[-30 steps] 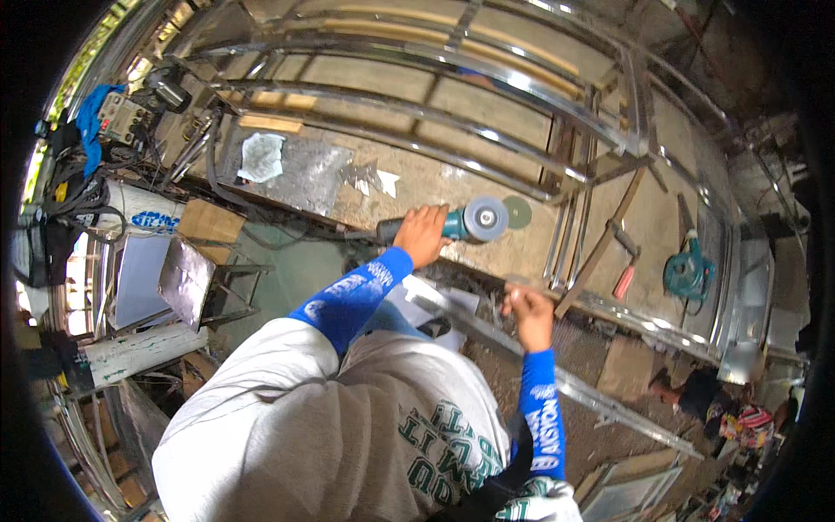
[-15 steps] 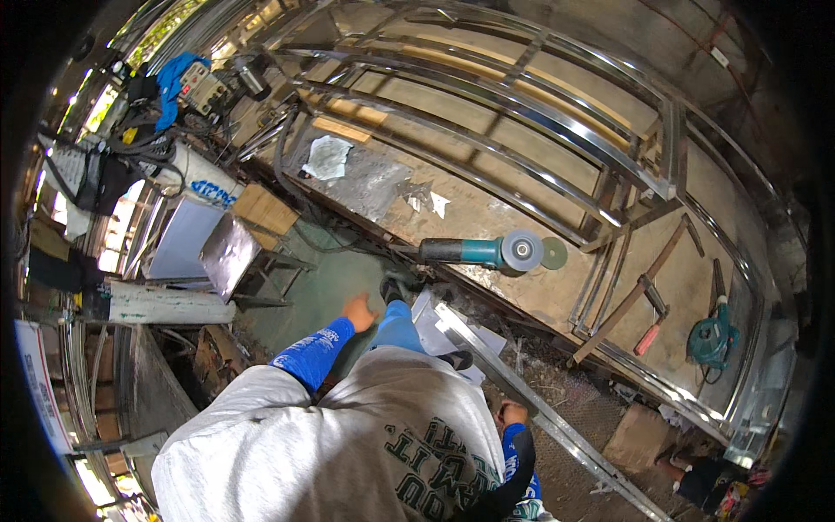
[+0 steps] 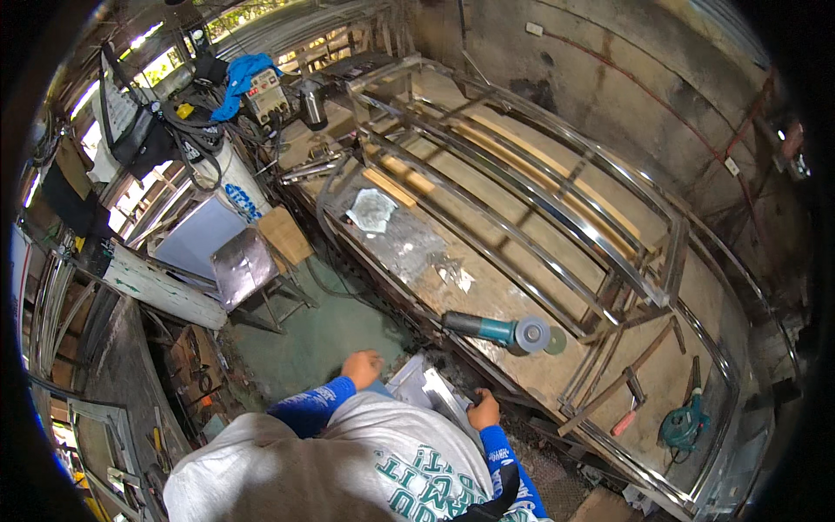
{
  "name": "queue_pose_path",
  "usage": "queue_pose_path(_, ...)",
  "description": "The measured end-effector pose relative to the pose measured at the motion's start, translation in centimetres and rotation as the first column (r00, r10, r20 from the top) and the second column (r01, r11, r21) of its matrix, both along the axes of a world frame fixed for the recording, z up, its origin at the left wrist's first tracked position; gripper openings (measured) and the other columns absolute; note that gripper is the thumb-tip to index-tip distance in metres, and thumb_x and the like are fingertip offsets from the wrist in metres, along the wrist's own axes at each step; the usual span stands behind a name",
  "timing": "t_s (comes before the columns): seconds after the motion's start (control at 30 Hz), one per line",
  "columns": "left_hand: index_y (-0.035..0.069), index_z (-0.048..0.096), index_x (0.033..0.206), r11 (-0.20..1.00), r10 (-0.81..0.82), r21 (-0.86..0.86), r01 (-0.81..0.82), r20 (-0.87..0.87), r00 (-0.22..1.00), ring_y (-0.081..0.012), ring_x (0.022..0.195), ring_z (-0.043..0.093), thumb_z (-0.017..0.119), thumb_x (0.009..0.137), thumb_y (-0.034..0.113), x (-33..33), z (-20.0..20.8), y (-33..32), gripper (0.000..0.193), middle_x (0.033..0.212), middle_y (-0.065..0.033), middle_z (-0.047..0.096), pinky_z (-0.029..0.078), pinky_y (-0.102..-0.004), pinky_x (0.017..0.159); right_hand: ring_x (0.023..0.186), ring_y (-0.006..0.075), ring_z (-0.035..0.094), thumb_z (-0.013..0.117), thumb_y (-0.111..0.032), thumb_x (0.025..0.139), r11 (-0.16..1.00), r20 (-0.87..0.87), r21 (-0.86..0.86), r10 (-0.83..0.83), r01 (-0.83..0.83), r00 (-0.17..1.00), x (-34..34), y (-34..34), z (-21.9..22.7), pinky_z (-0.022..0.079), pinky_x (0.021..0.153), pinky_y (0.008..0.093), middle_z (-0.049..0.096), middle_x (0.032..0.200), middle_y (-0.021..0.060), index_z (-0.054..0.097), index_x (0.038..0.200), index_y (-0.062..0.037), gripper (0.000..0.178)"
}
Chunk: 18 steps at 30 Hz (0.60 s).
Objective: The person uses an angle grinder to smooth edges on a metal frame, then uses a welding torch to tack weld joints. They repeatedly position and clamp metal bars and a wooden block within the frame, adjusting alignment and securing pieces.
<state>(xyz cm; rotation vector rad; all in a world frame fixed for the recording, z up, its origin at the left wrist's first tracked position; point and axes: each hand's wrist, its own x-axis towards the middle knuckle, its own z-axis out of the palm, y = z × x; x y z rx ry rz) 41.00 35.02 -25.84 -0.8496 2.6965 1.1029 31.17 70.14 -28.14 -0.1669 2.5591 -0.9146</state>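
My left hand hangs over the green floor in front of my body, fingers loosely bent, nothing seen in it. My right hand is curled beside the metal bar, which slants down behind my shirt and arm; whether the fingers touch it, or hold anything, is hidden. Ahead of both hands, an angle grinder with a teal-and-black body lies on the workbench near its edge, its grey disc facing up. A green disc lies beside it.
A shiny metal tube frame covers much of the workbench. A clamp with a red handle and a teal power tool lie at the right. A metal-topped stool stands left; a welding machine is behind.
My view has tilted up and shows more of the far wall. My right hand has come forward and up along the metal bar; my left hand stays in front, its fingers drawn closer together.
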Motion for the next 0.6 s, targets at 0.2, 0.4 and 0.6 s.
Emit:
queue_pose_path(0.2, 0.009, 0.075, 0.113, 0.703, -0.711, -0.289, 0.649, -0.309, 0.632, -0.0290, 0.115, 0.060, 0.072, 0.089, 0.026, -4.0, 5.7, 0.6, 0.030, 0.116, -0.0075, 0.072, 0.048, -0.0437, 0.098, 0.088, 0.0476, 0.069, 0.067, -0.008, 0.088, 0.934, -0.092, -0.251, 0.238, -0.254, 0.967, 1.0, -10.0, 3.2, 0.055, 0.079, 0.0514, 0.068, 0.092, 0.0318, 0.044, 0.132, 0.0012, 0.051)
queue_pose_path(0.4, 0.013, 0.073, 0.108, 0.692, -0.718, -0.306, 0.655, -0.387, 0.578, -0.0262, 0.114, 0.059, 0.075, 0.082, 0.022, -2.2, 4.4, -3.6, 0.028, 0.110, -0.0032, 0.070, 0.044, -0.0432, 0.099, 0.079, 0.0390, 0.070, 0.068, -0.006, 0.089, 0.862, -0.049, -0.372, 0.351, -0.344, 0.935, 0.8, -20.1, 6.7, 0.054, 0.071, 0.0461, 0.066, 0.080, 0.0244, 0.040, 0.134, 0.0018, 0.054)
queue_pose_path(0.6, 0.018, 0.074, 0.098, 0.656, -0.747, -0.309, 0.688, -0.390, 0.538, -0.0232, 0.107, 0.059, 0.074, 0.083, 0.022, -1.1, 3.7, -14.2, 0.015, 0.097, -0.0007, 0.068, 0.044, -0.0416, 0.096, 0.062, 0.0223, 0.062, 0.074, -0.011, 0.091, 0.815, -0.055, -0.369, 0.461, -0.447, 0.885, 1.2, -29.6, 7.8, 0.048, 0.058, 0.0382, 0.063, 0.072, 0.0139, 0.043, 0.135, -0.0040, 0.054)
